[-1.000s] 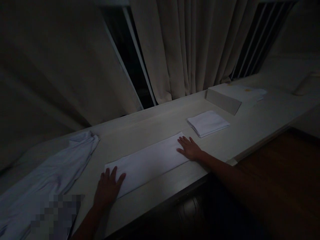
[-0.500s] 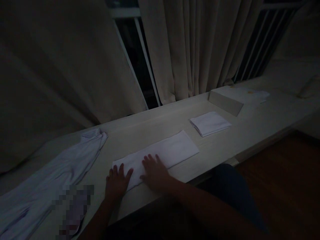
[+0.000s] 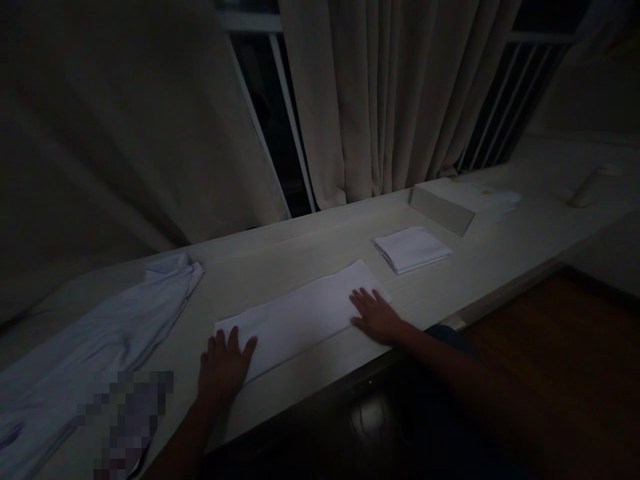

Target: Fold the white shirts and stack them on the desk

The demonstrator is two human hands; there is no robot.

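A long white cloth (image 3: 300, 313), folded into a narrow strip, is laid flat on the pale counter (image 3: 310, 253), near its front edge. The left hand (image 3: 223, 367) is pressed flat on the strip's left end, fingers spread and palm down, nothing being pinched. The right hand (image 3: 375, 315) is laid flat on the strip's right end, fingers likewise spread and slightly fanned, palm down on the fabric. The strip is thus held stretched between the two open hands.

Right of the strip and a little further back, a small folded cloth (image 3: 413, 248) is seen as a neat square, apart from the strip. Beyond it, further right and toward the curtain (image 3: 390, 100), a box (image 3: 443, 208) with pale sheets on top is placed. Left of the strip, a loose white garment (image 3: 90, 333) is spread unfolded along the counter, well apart from the left hand.

As a judgement: one piece appears fully folded and set aside, the strip is partly folded, its lengthwise folds made and being smoothed, with the crosswise folds yet to be done, and the garment at the left is still to be handled
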